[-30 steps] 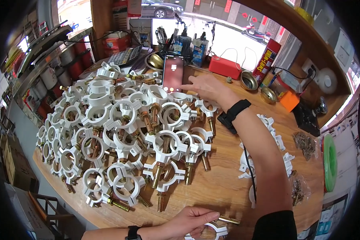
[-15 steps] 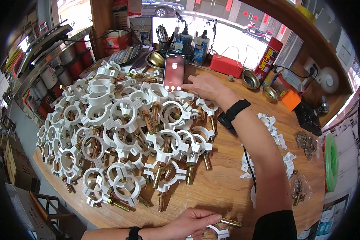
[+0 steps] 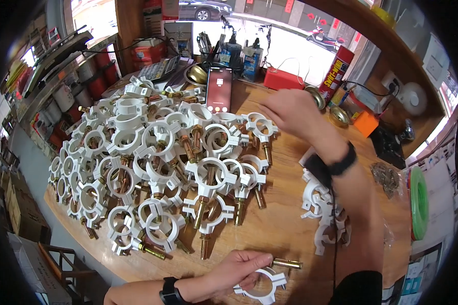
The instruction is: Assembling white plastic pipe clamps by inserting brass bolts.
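Note:
My left hand (image 3: 241, 269) is closed at the near edge of the table, gripping a white pipe clamp (image 3: 279, 280) whose brass-coloured anchor bolt (image 3: 288, 263) points to the right. Over the right half of the tabletop, my right hand (image 3: 295, 116) hangs with its fingers curled together, slightly blurred. Nothing shows in those fingers. Just left of it, an assembled white clamp (image 3: 262, 127) with a bolt lies at the edge of a large heap of such clamps (image 3: 160, 140). A phone (image 3: 219, 90) with a lit reddish screen stands upright behind the heap.
Loose white clamp halves (image 3: 318, 195) lie beneath my right forearm, beside a dark cable. Bagged small hardware (image 3: 385, 178) and a green ring-shaped coil (image 3: 418, 203) are at the right. A red box (image 3: 285, 80), brass bowls (image 3: 339, 116) and a red spray can (image 3: 337, 73) line the back.
My right hand has drawn back from beside the phone, to the right, and its fingers have curled in. More of the clamp in my left hand now shows.

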`<state>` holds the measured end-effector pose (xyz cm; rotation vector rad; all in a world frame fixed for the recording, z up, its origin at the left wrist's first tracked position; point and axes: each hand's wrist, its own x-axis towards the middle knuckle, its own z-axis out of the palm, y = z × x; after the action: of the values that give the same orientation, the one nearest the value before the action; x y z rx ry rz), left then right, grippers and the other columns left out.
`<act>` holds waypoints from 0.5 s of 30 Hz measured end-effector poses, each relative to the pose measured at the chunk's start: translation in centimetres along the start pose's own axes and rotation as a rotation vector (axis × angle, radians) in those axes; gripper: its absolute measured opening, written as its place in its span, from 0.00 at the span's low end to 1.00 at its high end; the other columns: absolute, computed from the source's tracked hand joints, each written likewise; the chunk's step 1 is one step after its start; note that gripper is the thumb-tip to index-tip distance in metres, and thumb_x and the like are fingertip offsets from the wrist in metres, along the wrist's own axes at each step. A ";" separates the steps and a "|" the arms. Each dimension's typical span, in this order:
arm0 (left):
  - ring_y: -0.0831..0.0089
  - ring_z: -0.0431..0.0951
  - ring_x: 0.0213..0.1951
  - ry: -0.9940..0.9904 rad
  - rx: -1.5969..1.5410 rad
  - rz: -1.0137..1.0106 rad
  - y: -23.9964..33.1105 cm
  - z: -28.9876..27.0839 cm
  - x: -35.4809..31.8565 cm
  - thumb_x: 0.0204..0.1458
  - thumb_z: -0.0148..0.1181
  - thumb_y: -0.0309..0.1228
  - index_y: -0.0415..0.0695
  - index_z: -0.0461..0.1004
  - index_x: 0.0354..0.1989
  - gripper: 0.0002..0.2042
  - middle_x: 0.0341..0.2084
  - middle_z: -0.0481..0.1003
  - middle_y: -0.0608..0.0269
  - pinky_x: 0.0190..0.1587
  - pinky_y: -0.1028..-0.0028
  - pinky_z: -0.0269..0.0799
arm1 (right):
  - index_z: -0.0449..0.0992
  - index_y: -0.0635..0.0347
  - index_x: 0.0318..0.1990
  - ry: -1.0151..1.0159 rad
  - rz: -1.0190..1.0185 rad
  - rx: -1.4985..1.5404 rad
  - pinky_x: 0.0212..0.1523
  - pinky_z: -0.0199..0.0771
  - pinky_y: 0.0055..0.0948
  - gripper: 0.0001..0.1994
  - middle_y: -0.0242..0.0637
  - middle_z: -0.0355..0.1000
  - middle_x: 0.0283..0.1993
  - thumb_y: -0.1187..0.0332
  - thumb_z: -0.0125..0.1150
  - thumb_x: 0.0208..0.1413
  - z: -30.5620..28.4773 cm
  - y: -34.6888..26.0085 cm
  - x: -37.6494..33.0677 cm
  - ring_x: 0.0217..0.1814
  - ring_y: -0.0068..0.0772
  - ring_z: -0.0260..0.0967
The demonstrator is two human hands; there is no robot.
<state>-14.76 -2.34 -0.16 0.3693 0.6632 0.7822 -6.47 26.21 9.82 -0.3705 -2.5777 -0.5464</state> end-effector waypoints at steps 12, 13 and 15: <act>0.86 0.53 0.08 -0.023 0.029 0.033 -0.7 0.3 0.1 0.56 0.51 0.41 0.36 0.72 0.29 0.17 0.06 0.59 0.72 0.12 0.83 0.51 | 0.70 0.62 0.31 -0.191 -0.206 0.233 0.36 0.67 0.38 0.11 0.39 0.66 0.26 0.74 0.60 0.35 -24.4 -16.6 -15.8 0.29 0.44 0.64; 0.86 0.53 0.08 -0.018 0.032 0.038 -0.8 0.3 0.1 0.56 0.51 0.41 0.37 0.72 0.29 0.17 0.05 0.58 0.72 0.12 0.83 0.51 | 0.70 0.62 0.32 -0.197 -0.191 0.227 0.36 0.66 0.38 0.12 0.38 0.67 0.26 0.74 0.60 0.35 -24.7 -16.9 -16.0 0.29 0.43 0.65; 0.86 0.52 0.08 -0.032 0.039 0.048 -0.7 0.3 0.2 0.56 0.51 0.41 0.37 0.72 0.28 0.17 0.06 0.60 0.72 0.12 0.83 0.50 | 0.70 0.61 0.33 -0.203 -0.165 0.210 0.37 0.66 0.39 0.12 0.38 0.67 0.27 0.73 0.60 0.36 -25.1 -17.3 -16.4 0.29 0.42 0.65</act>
<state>-14.07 -2.73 -0.40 0.4335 0.6425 0.8083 11.36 -2.72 16.48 -0.1485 -2.8464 -0.3009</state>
